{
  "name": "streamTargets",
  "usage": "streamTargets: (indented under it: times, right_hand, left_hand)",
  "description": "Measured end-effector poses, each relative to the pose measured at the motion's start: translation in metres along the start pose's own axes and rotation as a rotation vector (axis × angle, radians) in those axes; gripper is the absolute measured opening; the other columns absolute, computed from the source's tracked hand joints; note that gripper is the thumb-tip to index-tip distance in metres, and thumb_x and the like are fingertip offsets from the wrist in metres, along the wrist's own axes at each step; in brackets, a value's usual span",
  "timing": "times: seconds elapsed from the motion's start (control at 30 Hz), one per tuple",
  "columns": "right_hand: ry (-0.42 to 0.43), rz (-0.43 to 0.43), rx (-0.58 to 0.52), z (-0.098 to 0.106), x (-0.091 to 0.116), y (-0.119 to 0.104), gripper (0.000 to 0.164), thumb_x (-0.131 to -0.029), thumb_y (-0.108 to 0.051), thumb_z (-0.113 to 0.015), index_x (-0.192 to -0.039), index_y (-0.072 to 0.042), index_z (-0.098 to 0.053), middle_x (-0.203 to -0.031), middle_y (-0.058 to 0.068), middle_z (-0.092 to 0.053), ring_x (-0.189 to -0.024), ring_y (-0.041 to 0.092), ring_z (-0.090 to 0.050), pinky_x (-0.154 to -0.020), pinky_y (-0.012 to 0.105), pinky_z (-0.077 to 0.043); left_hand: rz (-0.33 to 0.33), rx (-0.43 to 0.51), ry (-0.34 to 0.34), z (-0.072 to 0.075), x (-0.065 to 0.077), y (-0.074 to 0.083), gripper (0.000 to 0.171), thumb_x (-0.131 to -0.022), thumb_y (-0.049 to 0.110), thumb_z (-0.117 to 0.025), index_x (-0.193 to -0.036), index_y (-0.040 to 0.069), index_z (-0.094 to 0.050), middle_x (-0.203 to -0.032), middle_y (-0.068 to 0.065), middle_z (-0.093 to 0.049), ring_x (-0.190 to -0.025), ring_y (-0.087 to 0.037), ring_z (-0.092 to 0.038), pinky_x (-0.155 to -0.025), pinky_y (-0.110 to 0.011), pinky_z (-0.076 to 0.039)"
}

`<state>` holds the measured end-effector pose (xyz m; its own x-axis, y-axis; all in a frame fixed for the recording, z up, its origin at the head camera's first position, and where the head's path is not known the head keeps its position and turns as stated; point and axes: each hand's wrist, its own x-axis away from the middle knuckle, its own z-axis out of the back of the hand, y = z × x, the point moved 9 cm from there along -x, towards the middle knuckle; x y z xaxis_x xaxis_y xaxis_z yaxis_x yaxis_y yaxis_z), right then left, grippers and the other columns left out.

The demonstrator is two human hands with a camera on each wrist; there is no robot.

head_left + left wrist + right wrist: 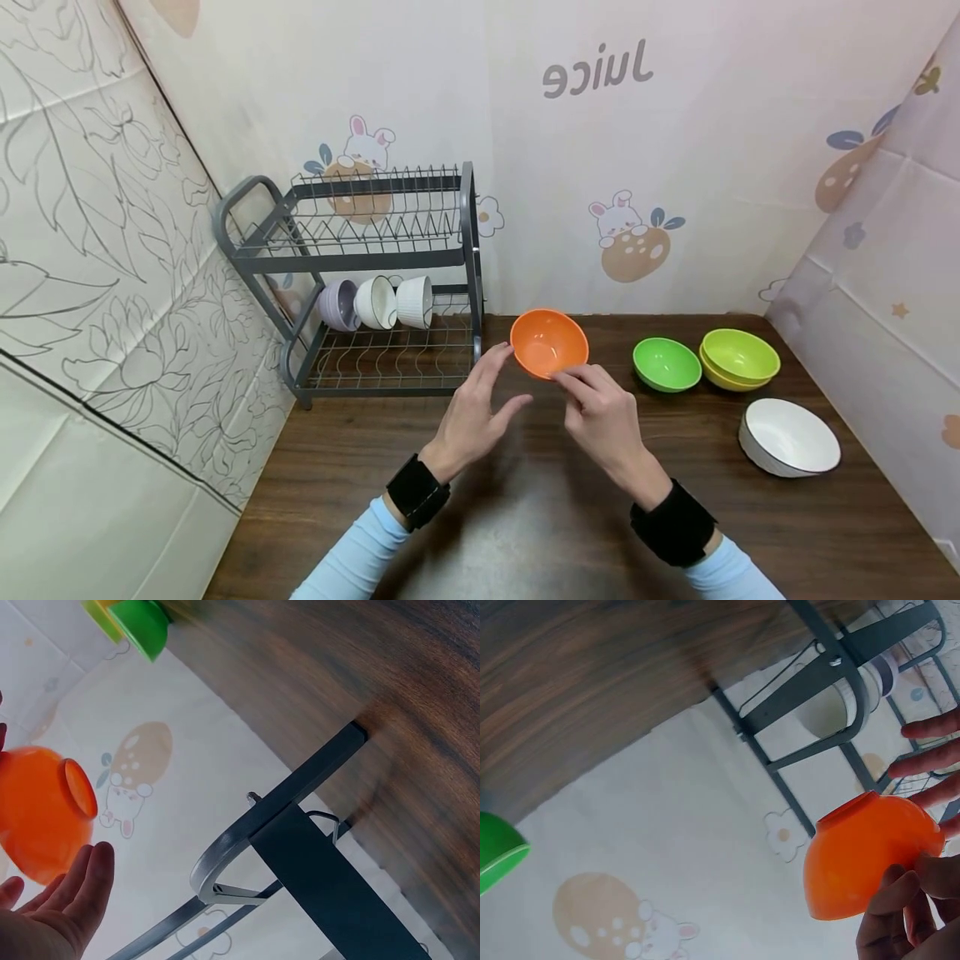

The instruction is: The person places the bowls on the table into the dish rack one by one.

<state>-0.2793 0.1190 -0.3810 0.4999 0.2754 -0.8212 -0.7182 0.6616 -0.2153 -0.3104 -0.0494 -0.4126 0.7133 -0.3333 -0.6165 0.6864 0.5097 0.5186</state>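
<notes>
An orange bowl (pixel 550 343) is held up above the table, its hollow side facing the head camera. My right hand (pixel 603 414) pinches its near rim between thumb and fingers. On the bowl's left side my left hand (pixel 474 414) has its fingers extended, with the fingertips at or close to the rim and the thumb held apart. In the left wrist view the orange bowl (pixel 45 814) shows its outside and foot ring, beside the left fingers (pixel 88 889). The right wrist view shows the right fingers (pixel 896 904) against the rim of the bowl (pixel 866 855).
A dark two-tier dish rack (pixel 352 260) stands at the left back; its lower tier holds purple bowls (pixel 339 305) and white bowls (pixel 376 302). To the right are a green bowl (pixel 667 364), stacked yellow-green bowls (pixel 740 357) and a white bowl (pixel 790 437) on the wooden table (pixel 525 533).
</notes>
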Motion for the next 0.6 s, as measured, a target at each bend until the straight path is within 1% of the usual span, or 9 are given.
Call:
streamTargets:
  times: [0.2,0.3,0.4,0.5,0.6]
  right_hand:
    - [0.007,0.040,-0.038,-0.005,-0.005,-0.014,0.031,-0.085,0.013,-0.061,-0.105,-0.002,-0.080,-0.098,0.008,-0.071,-0.084,0.025,-0.067,-0.057,0.039,-0.058]
    - [0.015,0.057,-0.047,-0.007,-0.006,-0.019,0.031,-0.085,0.013,-0.062,-0.104,-0.003,-0.080,-0.097,0.008,-0.071,-0.082,0.024,-0.066,-0.056,0.038,-0.057]
    - [0.016,0.060,-0.061,-0.010,-0.006,-0.021,0.031,-0.085,0.013,-0.061,-0.103,-0.002,-0.080,-0.097,0.008,-0.070,-0.083,0.024,-0.065,-0.058,0.038,-0.058]
    - [0.023,0.059,-0.080,-0.012,-0.006,-0.023,0.031,-0.083,0.015,-0.062,-0.102,-0.002,-0.080,-0.096,0.008,-0.071,-0.082,0.024,-0.065,-0.057,0.037,-0.058]
    - [0.032,0.064,-0.100,-0.015,-0.006,-0.025,0.031,-0.083,0.015,-0.062,-0.102,-0.001,-0.081,-0.096,0.008,-0.071,-0.081,0.024,-0.065,-0.058,0.038,-0.058]
  left_hand:
    - [0.012,0.025,0.015,0.002,0.000,-0.004,0.082,-0.095,0.028,-0.082,-0.163,0.021,-0.037,-0.168,-0.012,-0.032,-0.143,-0.029,-0.050,-0.108,-0.042,-0.048]
    - [0.017,0.034,0.018,0.003,0.001,-0.006,0.086,-0.094,0.028,-0.082,-0.165,0.023,-0.035,-0.170,-0.016,-0.027,-0.145,-0.032,-0.047,-0.108,-0.043,-0.048]
    - [0.021,0.042,0.019,0.004,0.002,-0.009,0.087,-0.094,0.028,-0.082,-0.165,0.023,-0.033,-0.171,-0.019,-0.023,-0.150,-0.033,-0.040,-0.111,-0.044,-0.045]
    - [0.019,0.051,0.028,0.007,0.002,-0.010,0.086,-0.094,0.026,-0.082,-0.165,0.021,-0.033,-0.172,-0.017,-0.021,-0.152,-0.031,-0.035,-0.113,-0.044,-0.042]
    - [0.005,0.052,0.053,0.010,0.003,-0.010,0.085,-0.093,0.023,-0.082,-0.163,0.018,-0.035,-0.172,-0.016,-0.021,-0.152,-0.032,-0.036,-0.114,-0.045,-0.043]
